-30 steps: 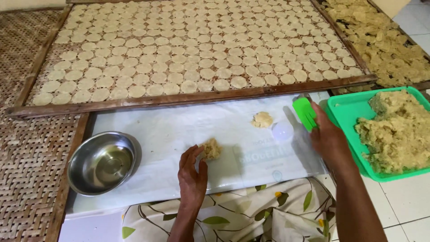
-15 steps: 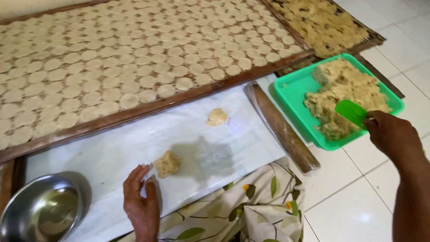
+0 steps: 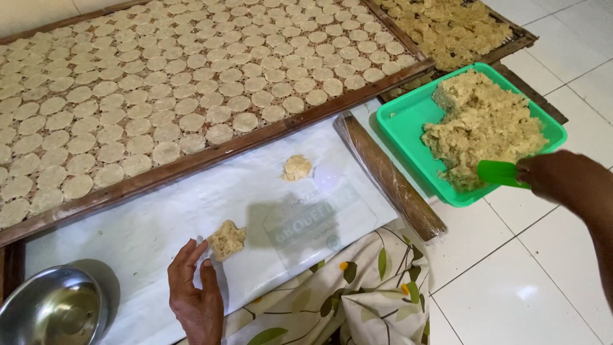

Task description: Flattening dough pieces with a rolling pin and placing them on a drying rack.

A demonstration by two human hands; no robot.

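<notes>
Right hand is clenched on a green scoop, blade pressed into the near edge of the dough heap in the green tray. Left hand lies loose and holds nothing, fingertips just beside a small dough lump on the white sheet. A second lump sits farther up the sheet, well apart from the first, near a pale clear disc.

Risks, as I judge them: tray sits at the floor edge, so a hard push of the scoop can slide or tip it; crumbly dough can fall off the blade onto the tiles; an overfull scoop may drop a piece in transit; the rolling pin lies between tray and sheet and can roll if knocked.

Labels: a clear plastic rectangle with faint print lies on the sheet, lettering too washed out to read. Steel bowl bottom left, drying rack of flat rounds above, no signs
</notes>
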